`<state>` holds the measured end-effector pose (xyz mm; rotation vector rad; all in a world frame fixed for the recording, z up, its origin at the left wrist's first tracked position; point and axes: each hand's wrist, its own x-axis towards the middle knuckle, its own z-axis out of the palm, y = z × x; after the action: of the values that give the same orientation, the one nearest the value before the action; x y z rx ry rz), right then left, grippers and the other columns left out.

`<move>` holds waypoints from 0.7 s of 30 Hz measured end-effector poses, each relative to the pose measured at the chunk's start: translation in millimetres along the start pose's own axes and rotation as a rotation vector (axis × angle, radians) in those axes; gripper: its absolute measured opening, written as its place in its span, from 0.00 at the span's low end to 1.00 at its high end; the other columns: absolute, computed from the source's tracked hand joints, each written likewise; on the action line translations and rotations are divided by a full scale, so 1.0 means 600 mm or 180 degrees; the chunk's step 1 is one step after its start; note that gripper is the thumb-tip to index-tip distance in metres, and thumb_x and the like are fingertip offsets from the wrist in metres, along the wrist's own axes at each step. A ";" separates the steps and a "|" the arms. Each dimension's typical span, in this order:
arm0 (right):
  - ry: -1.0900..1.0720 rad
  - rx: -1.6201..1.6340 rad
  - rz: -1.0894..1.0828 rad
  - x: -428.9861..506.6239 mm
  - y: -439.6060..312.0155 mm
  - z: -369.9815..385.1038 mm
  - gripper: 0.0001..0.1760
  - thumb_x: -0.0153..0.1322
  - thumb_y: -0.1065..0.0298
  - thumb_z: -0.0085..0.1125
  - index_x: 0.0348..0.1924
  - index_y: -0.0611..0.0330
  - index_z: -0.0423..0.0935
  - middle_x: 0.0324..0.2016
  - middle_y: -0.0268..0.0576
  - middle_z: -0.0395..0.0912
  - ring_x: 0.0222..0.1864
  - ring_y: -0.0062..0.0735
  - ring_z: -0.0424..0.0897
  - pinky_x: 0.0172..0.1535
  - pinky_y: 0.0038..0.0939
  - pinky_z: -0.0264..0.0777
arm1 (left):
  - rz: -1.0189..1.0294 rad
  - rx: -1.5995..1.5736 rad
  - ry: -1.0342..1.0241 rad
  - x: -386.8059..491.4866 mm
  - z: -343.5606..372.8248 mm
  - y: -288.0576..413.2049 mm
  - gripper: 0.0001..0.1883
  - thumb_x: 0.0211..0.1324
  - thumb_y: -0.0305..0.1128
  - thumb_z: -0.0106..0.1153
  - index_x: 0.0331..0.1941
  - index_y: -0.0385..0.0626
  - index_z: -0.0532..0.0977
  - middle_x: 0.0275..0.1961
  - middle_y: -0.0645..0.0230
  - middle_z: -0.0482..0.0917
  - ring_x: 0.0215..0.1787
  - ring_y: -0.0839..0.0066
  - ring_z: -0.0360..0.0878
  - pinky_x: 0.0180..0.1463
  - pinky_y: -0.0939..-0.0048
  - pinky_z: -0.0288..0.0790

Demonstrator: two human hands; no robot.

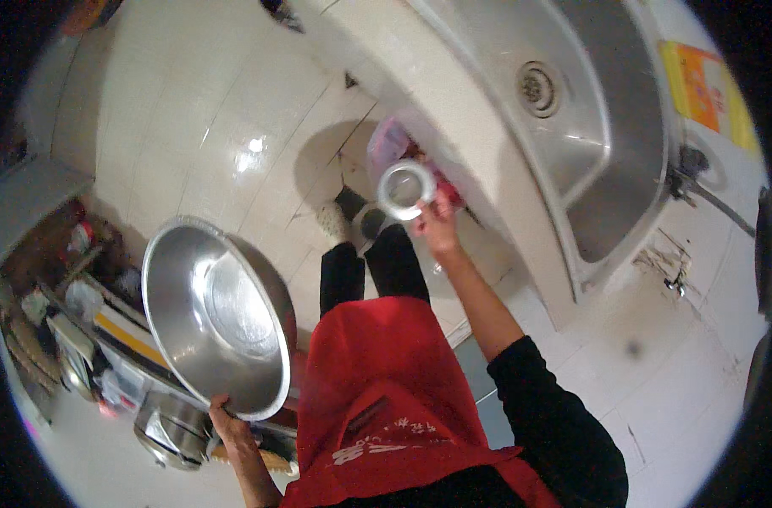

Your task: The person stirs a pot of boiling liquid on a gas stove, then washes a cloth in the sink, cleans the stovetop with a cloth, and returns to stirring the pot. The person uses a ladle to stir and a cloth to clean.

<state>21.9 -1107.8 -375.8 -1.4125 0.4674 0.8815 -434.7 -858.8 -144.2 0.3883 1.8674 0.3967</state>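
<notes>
A large stainless steel basin [176, 305] hangs tilted at my left side, its inside turned up toward me. My left hand [227, 422] grips its near rim, with the thumb over the edge. Out in front, my right hand [440, 222] holds a small round metal vessel [387, 200] by its rim. That vessel has a broad pale rim; whether it is a cup or a bowl I cannot tell. Below my right hand, a pink plastic bag [389, 143] and something red lie on the floor against the sink's base. A red apron [392, 355] covers my front.
To the right runs a stainless steel sink [621, 209] with a round drain [538, 89]. A yellow and orange packet [703, 89] rests behind it. On the left, a cluttered shelf holds a metal pot [170, 432]. The tiled floor [233, 127] looks wet.
</notes>
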 end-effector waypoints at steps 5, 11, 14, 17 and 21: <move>-0.1136 -0.0072 -0.0072 -0.133 -0.174 0.053 0.06 0.76 0.69 0.54 0.44 0.55 0.68 0.25 0.31 0.70 0.21 0.18 0.69 0.23 0.23 0.66 | -0.0015 0.0042 -0.0242 -0.006 0.035 0.022 0.22 0.44 0.29 0.52 0.47 0.35 0.74 0.48 0.58 0.76 0.52 0.57 0.74 0.60 0.53 0.69; -0.0691 -0.0192 -0.1081 -0.244 -0.443 0.004 0.08 0.75 0.69 0.55 0.41 0.56 0.64 0.26 0.31 0.67 0.20 0.16 0.68 0.25 0.20 0.65 | -0.0184 -0.0031 -0.0623 -0.015 0.063 0.047 0.26 0.40 0.28 0.52 0.50 0.37 0.72 0.53 0.56 0.75 0.57 0.53 0.73 0.64 0.50 0.67; -0.0104 -0.0214 -0.2039 -0.223 -0.529 -0.072 0.08 0.74 0.69 0.56 0.40 0.55 0.65 0.26 0.32 0.69 0.20 0.17 0.69 0.24 0.22 0.66 | 0.0264 0.0207 -0.0763 -0.041 0.088 0.051 0.30 0.40 0.28 0.52 0.54 0.37 0.70 0.56 0.56 0.74 0.60 0.50 0.70 0.67 0.47 0.65; 0.0282 -0.0404 -0.1906 -0.132 -0.552 -0.160 0.09 0.74 0.68 0.58 0.37 0.56 0.66 0.24 0.33 0.69 0.20 0.19 0.70 0.22 0.23 0.66 | 0.0026 -0.0001 -0.0640 -0.063 0.123 0.061 0.28 0.41 0.28 0.52 0.53 0.38 0.70 0.56 0.56 0.74 0.58 0.50 0.71 0.65 0.47 0.66; 0.0582 -0.0374 -0.1363 0.041 -0.500 -0.233 0.08 0.74 0.67 0.58 0.38 0.58 0.68 0.23 0.34 0.70 0.20 0.21 0.72 0.22 0.26 0.68 | 0.0256 0.0159 -0.0514 -0.083 0.143 0.052 0.26 0.43 0.31 0.52 0.52 0.39 0.71 0.55 0.57 0.74 0.56 0.53 0.73 0.63 0.50 0.68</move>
<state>294.9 -1214.7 -219.8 -1.6309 0.2358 0.4412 -335.6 -846.2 -115.4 0.5157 1.7106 0.3624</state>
